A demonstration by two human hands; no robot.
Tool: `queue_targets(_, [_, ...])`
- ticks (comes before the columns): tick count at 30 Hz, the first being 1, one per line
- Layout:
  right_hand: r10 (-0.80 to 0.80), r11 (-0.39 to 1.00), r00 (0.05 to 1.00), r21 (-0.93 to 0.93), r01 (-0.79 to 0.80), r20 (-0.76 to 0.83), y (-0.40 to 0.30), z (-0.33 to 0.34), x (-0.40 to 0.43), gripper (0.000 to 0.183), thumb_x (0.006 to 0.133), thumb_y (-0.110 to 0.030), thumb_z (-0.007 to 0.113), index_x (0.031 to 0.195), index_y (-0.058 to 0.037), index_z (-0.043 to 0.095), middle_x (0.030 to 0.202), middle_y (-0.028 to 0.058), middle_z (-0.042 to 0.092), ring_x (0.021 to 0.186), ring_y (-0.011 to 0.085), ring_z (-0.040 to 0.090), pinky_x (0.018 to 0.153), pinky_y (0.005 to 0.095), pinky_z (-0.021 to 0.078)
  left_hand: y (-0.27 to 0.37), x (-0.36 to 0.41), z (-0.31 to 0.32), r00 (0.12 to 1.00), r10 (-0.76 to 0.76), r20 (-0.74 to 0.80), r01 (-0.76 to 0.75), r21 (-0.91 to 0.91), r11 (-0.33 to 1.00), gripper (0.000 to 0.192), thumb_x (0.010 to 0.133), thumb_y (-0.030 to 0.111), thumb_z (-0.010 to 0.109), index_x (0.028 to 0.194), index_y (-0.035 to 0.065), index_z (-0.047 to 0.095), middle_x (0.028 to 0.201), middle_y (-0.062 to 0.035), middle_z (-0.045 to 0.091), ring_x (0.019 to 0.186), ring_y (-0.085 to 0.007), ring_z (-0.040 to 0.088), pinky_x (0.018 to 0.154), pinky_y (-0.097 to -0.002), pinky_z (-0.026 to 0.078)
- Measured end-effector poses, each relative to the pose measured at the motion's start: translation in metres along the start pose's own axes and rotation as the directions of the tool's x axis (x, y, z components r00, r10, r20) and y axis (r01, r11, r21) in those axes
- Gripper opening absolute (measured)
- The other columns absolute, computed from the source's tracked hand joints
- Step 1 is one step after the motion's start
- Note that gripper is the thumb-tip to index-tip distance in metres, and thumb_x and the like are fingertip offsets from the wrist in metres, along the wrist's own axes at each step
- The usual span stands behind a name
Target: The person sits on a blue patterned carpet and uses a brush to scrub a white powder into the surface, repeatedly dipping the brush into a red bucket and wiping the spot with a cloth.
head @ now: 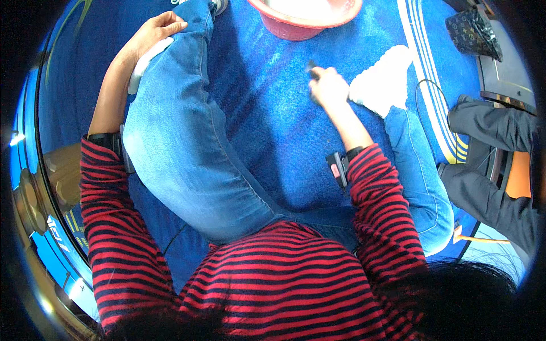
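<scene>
My left hand rests on the lower part of my bent left leg in blue jeans, fingers curled and thumb against the denim. A white item, perhaps a cloth, lies between that wrist and the leg; whether the hand grips it is unclear. Above the blue carpet, my right hand is closed around a small dark object, blurred and partly hidden by the fingers. Just right of it is my white-covered foot. Beyond both hands stands a red plastic basin with whitish contents, cut off by the top edge.
Another person's legs in dark trousers are at the right. A black patterned bag sits on a grey box-like object. A thin black cable loops over the carpet's white stripes. A glossy surface borders the left side.
</scene>
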State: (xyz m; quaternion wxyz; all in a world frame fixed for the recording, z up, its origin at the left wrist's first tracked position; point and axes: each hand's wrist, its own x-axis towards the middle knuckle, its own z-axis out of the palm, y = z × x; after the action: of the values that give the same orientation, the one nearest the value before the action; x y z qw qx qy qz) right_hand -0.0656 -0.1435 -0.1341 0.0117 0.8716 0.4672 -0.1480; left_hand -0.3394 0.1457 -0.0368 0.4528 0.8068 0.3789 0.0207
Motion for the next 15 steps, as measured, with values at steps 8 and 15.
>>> queue_targets(8, [-0.518, 0.855, 0.805, 0.135, 0.501, 0.289, -0.052, 0.012, -0.109, 0.033, 0.071, -0.026, 0.059, 0.101, -0.0138, 0.056, 0.086, 0.0124, 0.054, 0.081, 0.0301, 0.057, 0.067, 0.0412, 0.0501, 0.003, -0.007, 0.004, 1.0, -0.004, 0.01, 0.003, 0.018, 1.0, 0.029, 0.085, 0.034, 0.059, 0.091, 0.0057, 0.059, 0.08, -0.0008, 0.057, 0.078, -0.0097, 0.051, 0.075, -0.0241, 0.042])
queue_targets(15, [-0.067, 0.997, 0.997, -0.026, 0.066, -0.049, 0.007, 0.001, -0.004, 0.024, 0.074, -0.027, 0.058, 0.095, -0.0153, 0.061, 0.093, 0.0131, 0.056, 0.086, 0.0309, 0.058, 0.072, 0.0421, 0.0497, 0.011, -0.011, 0.009, 0.995, -0.095, 0.021, 0.094, 0.029, 0.995, 0.019, 0.088, 0.025, 0.055, 0.09, 0.0062, 0.056, 0.082, 0.0034, 0.053, 0.08, -0.0062, 0.047, 0.076, -0.0206, 0.038])
